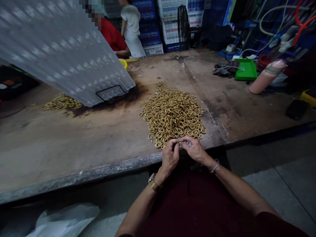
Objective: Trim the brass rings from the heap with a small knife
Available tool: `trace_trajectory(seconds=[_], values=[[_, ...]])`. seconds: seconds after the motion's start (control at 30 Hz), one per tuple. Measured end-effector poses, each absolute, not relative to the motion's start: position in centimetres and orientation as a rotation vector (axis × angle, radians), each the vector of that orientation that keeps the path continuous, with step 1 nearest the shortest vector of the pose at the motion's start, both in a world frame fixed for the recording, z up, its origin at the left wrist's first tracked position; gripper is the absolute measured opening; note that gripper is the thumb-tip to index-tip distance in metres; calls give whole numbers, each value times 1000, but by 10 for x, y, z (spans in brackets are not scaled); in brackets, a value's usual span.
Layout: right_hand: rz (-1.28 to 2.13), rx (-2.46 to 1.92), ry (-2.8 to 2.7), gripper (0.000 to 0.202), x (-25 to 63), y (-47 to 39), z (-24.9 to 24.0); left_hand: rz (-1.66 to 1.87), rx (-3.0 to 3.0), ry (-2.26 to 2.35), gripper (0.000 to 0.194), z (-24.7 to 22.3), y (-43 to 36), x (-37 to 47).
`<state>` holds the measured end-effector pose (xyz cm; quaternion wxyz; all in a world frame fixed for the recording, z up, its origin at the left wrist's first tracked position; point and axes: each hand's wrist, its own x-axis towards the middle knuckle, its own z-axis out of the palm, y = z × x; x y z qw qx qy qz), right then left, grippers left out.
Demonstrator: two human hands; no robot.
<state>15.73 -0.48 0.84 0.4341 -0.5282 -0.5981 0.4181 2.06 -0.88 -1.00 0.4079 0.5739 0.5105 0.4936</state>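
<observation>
A heap of gold-coloured metal rings (pixel 174 112) lies at the front edge of the worktable. Just at its near side, my left hand (pixel 171 154) is closed, thumb and fingers pinched together. My right hand (pixel 196 151) is closed too, its fingertips meeting those of the left. Between them is a small piece that looks like one of the rings, mostly covered by the fingers. A small greyish patch (pixel 189 144) shows by the right fingers; its kind is unclear.
On the left of the wooden worktable (pixel 98 135) stands a tall stack of translucent grey trays (pixel 74 49), with more rings (pixel 60 102) beside it. A green tray (pixel 246 69) and a pink cylinder (pixel 268 77) are at the right. Two people (pixel 132 23) (pixel 112 38) are behind the table.
</observation>
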Motion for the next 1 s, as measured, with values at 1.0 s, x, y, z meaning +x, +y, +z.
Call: trace_trajectory(seconds=[1.0], values=[[1189,-1419,-1382,25,153,-6,10,999,1058,1068,28,-3,-27,19]])
